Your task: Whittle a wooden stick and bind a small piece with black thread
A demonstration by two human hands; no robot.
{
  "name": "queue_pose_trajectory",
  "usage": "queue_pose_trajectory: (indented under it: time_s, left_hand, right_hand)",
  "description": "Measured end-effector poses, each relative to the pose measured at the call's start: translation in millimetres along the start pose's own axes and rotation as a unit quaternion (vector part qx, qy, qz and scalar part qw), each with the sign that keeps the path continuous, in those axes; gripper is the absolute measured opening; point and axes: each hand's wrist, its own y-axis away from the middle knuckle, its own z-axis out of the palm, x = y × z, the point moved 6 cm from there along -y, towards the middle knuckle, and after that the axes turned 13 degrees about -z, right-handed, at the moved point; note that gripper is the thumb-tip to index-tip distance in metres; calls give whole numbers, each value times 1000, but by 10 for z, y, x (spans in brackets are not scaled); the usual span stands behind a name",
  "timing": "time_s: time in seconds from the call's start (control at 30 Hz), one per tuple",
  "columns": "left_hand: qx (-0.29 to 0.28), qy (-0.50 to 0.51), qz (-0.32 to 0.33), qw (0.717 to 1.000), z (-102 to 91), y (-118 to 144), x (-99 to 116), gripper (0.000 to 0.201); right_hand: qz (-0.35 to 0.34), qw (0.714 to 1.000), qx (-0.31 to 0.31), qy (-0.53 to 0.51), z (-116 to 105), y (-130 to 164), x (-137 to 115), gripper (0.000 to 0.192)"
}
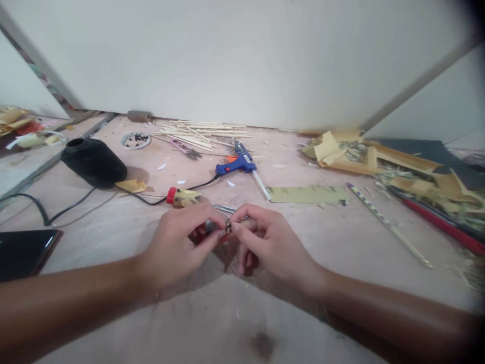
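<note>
A small dark brown piece [228, 226], too small to name, sits between the fingertips of both hands above the table. My left hand [182, 237] pinches it from the left with thumb and forefinger. From the right, my right hand [265, 235] pinches the same piece, its other fingers curled under. Just behind my left hand lies a small bottle with a red cap [172, 195]. A silvery metal tool [225, 208] is partly hidden behind the hands. Farther back, a blue glue gun [240, 162] rests on its side with a clear glue stick [260, 184] by it.
Thin wooden sticks [197, 134], pliers [185, 149] and a lid of dark bits [135, 140] lie at the back. A black thread cone [94, 162] and phone [26, 253] are left. Sandpaper [310, 194], a pencil [390, 225] and scraps [341, 151] lie right.
</note>
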Motion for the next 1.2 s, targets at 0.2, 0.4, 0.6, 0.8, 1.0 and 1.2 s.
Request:
queue_pose_trajectory:
  time_s: [0.2, 0.4, 0.6, 0.8, 1.0, 1.2]
  left_hand:
    - [-13, 3, -31, 999, 14, 7, -14, 7]
    - [-30, 42, -86, 995, 10, -34, -49, 10]
    - [-26, 47, -80, 995, 5, -41, -66, 6]
    - [-65, 98, -125, 985, 45, -24, -148, 26]
    - [-62, 72, -128, 987, 66, -32, -150, 20]
    - [-78, 43, -103, 991, 84, -76, -98, 10]
  right_hand:
    - [-3, 1000, 0, -12, 2, -1, 17, 14]
    - [-12, 1000, -1, -12, 15, -11, 16, 9]
    - [-14, 1000, 2, -10, 16, -4, 11, 12]
    - [-14, 1000, 0, -26, 30, 9, 14, 16]
    - [-44, 999, 4, 21, 5, 12, 0, 15]
    - [-81, 992, 0, 100, -13, 25, -57, 8]
